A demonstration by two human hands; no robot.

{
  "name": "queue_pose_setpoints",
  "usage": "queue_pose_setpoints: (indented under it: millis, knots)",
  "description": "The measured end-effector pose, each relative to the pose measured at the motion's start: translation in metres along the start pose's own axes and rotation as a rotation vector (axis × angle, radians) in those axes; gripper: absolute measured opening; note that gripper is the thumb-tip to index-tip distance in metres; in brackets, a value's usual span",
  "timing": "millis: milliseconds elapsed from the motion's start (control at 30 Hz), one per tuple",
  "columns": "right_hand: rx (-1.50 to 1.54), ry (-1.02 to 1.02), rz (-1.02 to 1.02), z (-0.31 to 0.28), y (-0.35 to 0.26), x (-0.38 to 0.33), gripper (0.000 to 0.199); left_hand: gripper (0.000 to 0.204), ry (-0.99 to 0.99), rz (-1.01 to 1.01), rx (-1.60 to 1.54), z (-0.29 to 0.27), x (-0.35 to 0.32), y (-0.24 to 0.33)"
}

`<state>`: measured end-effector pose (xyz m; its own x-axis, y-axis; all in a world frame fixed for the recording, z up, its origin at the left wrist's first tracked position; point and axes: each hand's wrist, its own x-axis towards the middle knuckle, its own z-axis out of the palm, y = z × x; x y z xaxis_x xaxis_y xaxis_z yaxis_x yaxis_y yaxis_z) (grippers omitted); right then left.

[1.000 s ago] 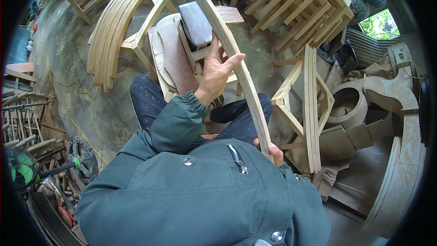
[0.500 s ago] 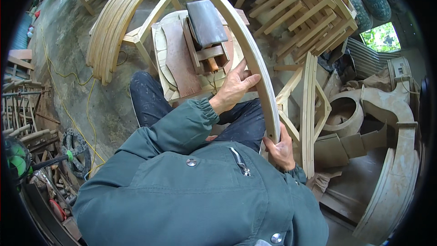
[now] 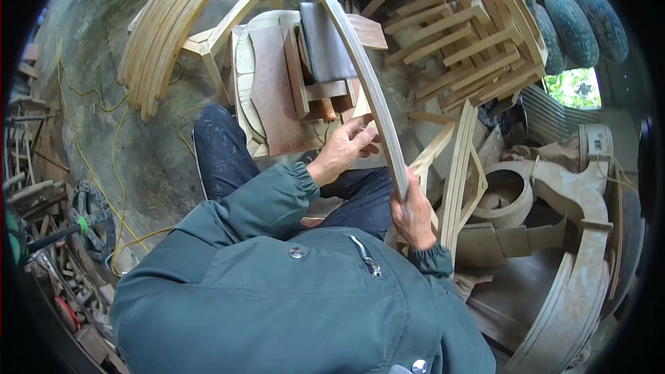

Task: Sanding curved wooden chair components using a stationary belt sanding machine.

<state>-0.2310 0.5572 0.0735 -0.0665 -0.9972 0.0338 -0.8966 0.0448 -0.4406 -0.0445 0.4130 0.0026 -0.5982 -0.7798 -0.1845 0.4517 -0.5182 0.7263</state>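
My right hand (image 3: 413, 215) is wrapped round the near end of a long curved wooden strip (image 3: 361, 59), which rises tilted away from me. Close to the strip's left side, my left hand (image 3: 343, 150) has its fingers loosely bent and apart; a small pale patch shows by its thumb tip, too small to make out. Beyond that hand stands a wooden work stand with a grey block (image 3: 328, 43) and a wooden handle (image 3: 326, 109) under it. A brown curved-edged board (image 3: 271, 90) lies left of the block.
Several curved strips (image 3: 173, 24) lean on a wooden frame (image 3: 239, 10) at the left. Stacked wooden frames (image 3: 478, 34) stand at the far right. A second frame with straight bars (image 3: 457, 180) and a beige machine housing (image 3: 592, 187) are on my right. A yellow cord (image 3: 119, 194) crosses the floor.
The curved strip has turned to show its narrow edge, and its near end is further left. My right hand has shifted up its near end. My left hand has come off the strip's face.
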Motion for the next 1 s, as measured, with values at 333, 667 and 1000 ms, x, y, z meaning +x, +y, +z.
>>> queue_pose_setpoints:
  millis: [333, 667, 1000]
  knots:
    - [-0.206, -0.093, -0.101, 0.044, -0.043, 0.256, 0.056, 0.054, 0.364, -0.062, 0.079, -0.143, -0.069, -0.013]
    - [-0.444, -0.126, -0.127, 0.08, -0.113, 0.39, 0.049, 0.053, 0.314, 0.013, 0.044, -0.144, -0.059, -0.01]
    - [-0.395, -0.067, -0.167, 0.027, -0.05, 0.206, 0.051, 0.038, 0.374, 0.21, 0.101, -0.146, -0.067, -0.024]
